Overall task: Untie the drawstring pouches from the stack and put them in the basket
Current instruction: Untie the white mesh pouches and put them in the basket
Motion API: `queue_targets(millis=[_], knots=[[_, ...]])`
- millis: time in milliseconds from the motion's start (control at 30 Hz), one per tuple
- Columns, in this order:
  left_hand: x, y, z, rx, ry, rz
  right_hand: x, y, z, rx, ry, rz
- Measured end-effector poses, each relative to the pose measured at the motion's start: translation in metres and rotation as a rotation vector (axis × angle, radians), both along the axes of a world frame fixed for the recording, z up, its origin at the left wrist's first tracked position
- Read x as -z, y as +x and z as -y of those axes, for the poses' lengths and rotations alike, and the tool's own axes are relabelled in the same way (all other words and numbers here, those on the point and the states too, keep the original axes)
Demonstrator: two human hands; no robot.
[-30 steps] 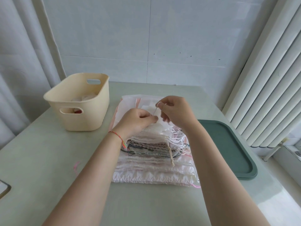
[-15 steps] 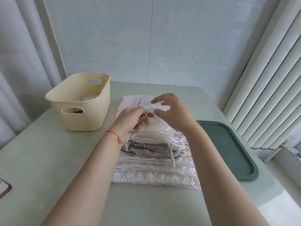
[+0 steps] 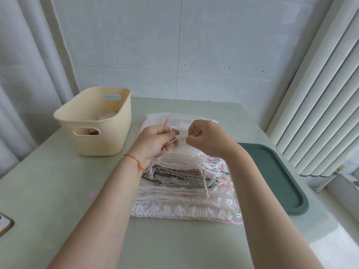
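While both forearms reach out over the near half of the table point(image 3: 48, 191), the two hands meet above the far part of the stack of pouches point(image 3: 184, 191). The left hand point(image 3: 155, 143) has its fingers curled in, with thin white cords point(image 3: 171, 131) looped around the fingertips and a bunch of string gathered under the palm, so it grips the drawstring of the top pouch point(image 3: 182, 133). The right hand point(image 3: 206, 138) is also curled, thumb and forefinger pinching the small white pouch at its edge just beside the left fingertips. The two hands are nearly touching, knuckles up and wrists bent slightly inward. A red and green bracelet point(image 3: 136, 162) sits on the left wrist.

The stack lies flat in the middle of the table, pale pink and white pouches with a few grey and green ones between, loose cords spilling to its right edge. The cream basket point(image 3: 116, 140) stands to the left and a little farther off, apart from the stack, with some white fabric and something red showing inside. A dark green tray point(image 3: 281, 181) lies to the right of the stack, close to its edge. Beyond the table are a tiled wall, a curtain on the left and vertical blinds on the right.
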State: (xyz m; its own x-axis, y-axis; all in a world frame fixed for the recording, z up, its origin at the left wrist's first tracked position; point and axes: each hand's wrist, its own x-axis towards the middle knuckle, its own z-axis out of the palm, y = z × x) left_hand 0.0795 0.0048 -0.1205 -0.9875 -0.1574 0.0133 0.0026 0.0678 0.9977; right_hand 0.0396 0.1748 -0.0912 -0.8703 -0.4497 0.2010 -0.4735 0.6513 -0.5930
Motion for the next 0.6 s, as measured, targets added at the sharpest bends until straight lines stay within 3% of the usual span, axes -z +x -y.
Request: queue_targets(millis=[200, 467, 600], knots=[[-0.001, -0.001, -0.007, -0.063, -0.077, -0.109, 0.001, 0.006, 0.009, -0.087, -0.164, 0.070], [0.005, -0.007, -0.004, -0.236, -0.135, -0.132, 0.002, 0.011, 0.017, -0.008, -0.114, -0.116], [0.002, -0.004, -0.004, -0.212, -0.158, -0.121, 0.001, 0.011, 0.018, 0.005, -0.038, -0.137]])
